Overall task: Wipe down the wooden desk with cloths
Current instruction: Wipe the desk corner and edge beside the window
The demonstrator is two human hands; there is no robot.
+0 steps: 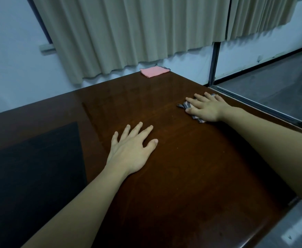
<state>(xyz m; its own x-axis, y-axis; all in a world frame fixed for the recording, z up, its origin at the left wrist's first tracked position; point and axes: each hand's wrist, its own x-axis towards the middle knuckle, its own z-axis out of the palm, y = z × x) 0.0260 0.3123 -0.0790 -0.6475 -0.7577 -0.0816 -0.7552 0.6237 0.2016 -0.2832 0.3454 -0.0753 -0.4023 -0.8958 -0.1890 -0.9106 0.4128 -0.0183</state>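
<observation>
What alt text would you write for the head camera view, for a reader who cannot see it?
A person's right hand presses a striped cloth flat on a dark wooden desk, near its right edge. The left hand rests flat on the desk; a folded pink cloth lies at the far corner below beige curtains.

The one head camera is looking forward and steeply down, close over the desk, facing the curtain.

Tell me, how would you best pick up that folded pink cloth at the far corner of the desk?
Probably pinch the near edge of the folded pink cloth, coming from the person's side: it lies flat on the dark wooden desk, with a wall and beige curtain just behind.
</observation>
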